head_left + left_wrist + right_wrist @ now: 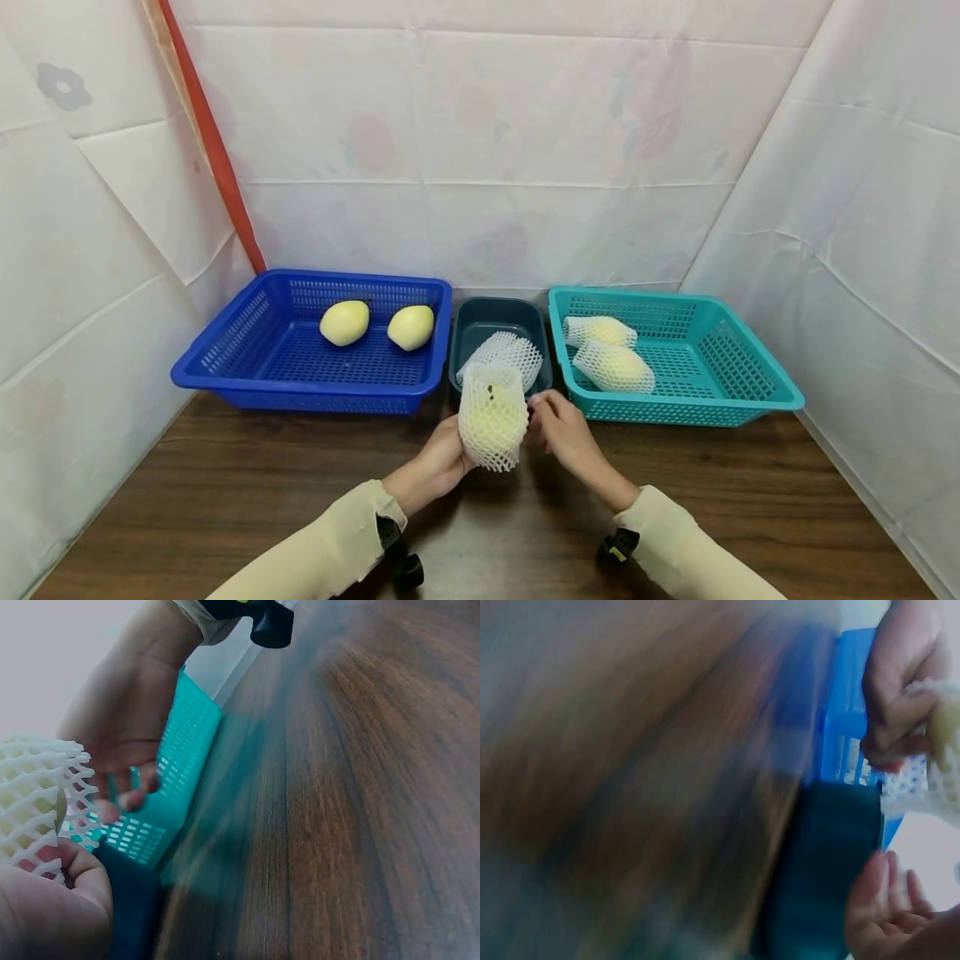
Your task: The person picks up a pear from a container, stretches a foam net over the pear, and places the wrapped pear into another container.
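My left hand [442, 457] grips a pale yellow, pear-like fruit [492, 421] dressed in a white foam net sleeve [495, 454]. Dark specks show at the fruit's upper end, inside the mesh. In the left wrist view the thumb side of my left hand [56, 907] presses against the netting, which extends past the fruit. Close to the fruit's right side is my right hand [564, 433]; its fingers [896, 889] are loosely bent and hold nothing in the right wrist view. Behind the held fruit, loose foam net sleeves [517, 354] lie in a small dark teal tray [498, 307].
A blue basket [300, 400] at left contains two bare yellow fruits [345, 322]. At right, a turquoise basket [675, 411] has two netted fruits [617, 367] along its left side. All three containers stand at the back of the brown wooden table [300, 475], before a white patterned cloth [450, 125].
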Demonstrator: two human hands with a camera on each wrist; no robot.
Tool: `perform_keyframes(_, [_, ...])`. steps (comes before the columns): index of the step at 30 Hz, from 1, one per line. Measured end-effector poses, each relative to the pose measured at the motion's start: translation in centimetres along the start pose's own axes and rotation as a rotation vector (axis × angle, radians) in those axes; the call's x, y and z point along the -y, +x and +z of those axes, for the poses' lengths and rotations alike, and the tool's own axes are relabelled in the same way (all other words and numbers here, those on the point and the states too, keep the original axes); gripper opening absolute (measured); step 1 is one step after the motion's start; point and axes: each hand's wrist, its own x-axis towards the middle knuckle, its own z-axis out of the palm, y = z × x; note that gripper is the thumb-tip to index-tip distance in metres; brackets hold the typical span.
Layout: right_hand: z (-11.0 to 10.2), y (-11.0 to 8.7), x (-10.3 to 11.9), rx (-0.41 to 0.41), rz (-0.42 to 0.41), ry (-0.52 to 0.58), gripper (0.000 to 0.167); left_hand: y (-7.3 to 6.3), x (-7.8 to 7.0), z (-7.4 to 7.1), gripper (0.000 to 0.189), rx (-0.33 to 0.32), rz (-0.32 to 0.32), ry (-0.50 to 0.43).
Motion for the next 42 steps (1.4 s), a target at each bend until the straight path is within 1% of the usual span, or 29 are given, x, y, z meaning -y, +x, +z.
perform_keyframes(1, [-0.2,0.0,0.1,-0.028,-0.065,-0.02,0.027,-0.1,0.0,0.0,0.015,0.006,0.001,-0.003])
perform_keyframes(2, [-0.4,0.0,0.3,-0.039,-0.128,-0.015,0.029,-0.2,-0.1,0.0,0.015,0.013,0.001,-0.005])
perform_keyframes(3, [-0.6,-0.1,0.4,-0.031,-0.182,0.004,0.03,-0.2,-0.1,0.0,0.014,0.015,-0.002,-0.007])
perform_keyframes(4, [-0.7,-0.3,0.5,-0.005,-0.232,0.034,0.032,-0.3,-0.1,0.0,0.015,0.018,-0.003,-0.007])
perform_keyframes(6, [-0.7,-0.6,0.7,0.073,-0.321,0.089,0.037,-0.3,-0.1,0.0,0.016,0.026,-0.006,-0.008])
perform_keyframes(9, [-0.2,-1.2,1.0,0.168,-0.405,0.09,0.057,-0.4,-0.1,0.2,0.016,0.036,-0.009,-0.008])
perform_keyframes(11, [0.3,-1.5,1.3,0.185,-0.433,0.057,0.075,-0.4,-0.2,0.3,0.015,0.034,-0.01,-0.01])
perform_keyframes(13, [1.0,-1.8,1.5,0.15,-0.429,0.01,0.092,-0.4,-0.2,0.5,0.014,0.023,-0.007,-0.003])
perform_keyframes(14, [1.3,-1.9,1.6,0.13,-0.421,0.005,0.098,-0.3,-0.2,0.6,0.014,0.014,-0.007,0.005])
perform_keyframes(16, [1.8,-2.0,1.7,0.08,-0.387,0.0,0.104,-0.3,-0.2,0.8,0.012,-0.006,-0.006,0.02])
perform_keyframes(19, [2.4,-2.0,1.7,0.022,-0.345,-0.002,0.105,-0.2,-0.1,0.9,0.008,-0.045,0.0,0.057])
perform_keyframes(23, [2.6,-1.9,1.7,0.004,-0.336,-0.014,0.1,-0.2,0.0,0.8,0.006,-0.089,0.012,0.09])
perform_keyframes(27, [2.4,-1.8,1.7,0.015,-0.365,-0.029,0.094,-0.2,0.1,0.6,0.011,-0.072,0.018,0.121])
perform_keyframes(29, [2.1,-1.6,1.8,0.026,-0.389,-0.037,0.092,-0.3,0.0,0.6,0.018,-0.043,0.011,0.157])
perform_keyframes(31, [1.8,-1.4,1.9,0.043,-0.42,-0.04,0.09,-0.3,-0.1,0.5,0.021,-0.019,-0.005,0.213])
perform_keyframes(35, [0.7,-2.0,4.6,0.069,-0.439,-0.052,0.086,-0.5,-0.4,0.4,0.022,0.007,-0.019,0.336])
perform_keyframes(38, [-0.1,-1.8,5.5,0.067,-0.425,-0.068,0.088,-0.7,-0.8,0.4,0.018,0.008,0.003,0.402])
perform_keyframes(42, [-1.4,-0.3,4.3,0.063,-0.422,-0.088,0.096,-1.0,-1.9,0.4,0.018,0.017,0.063,0.489])
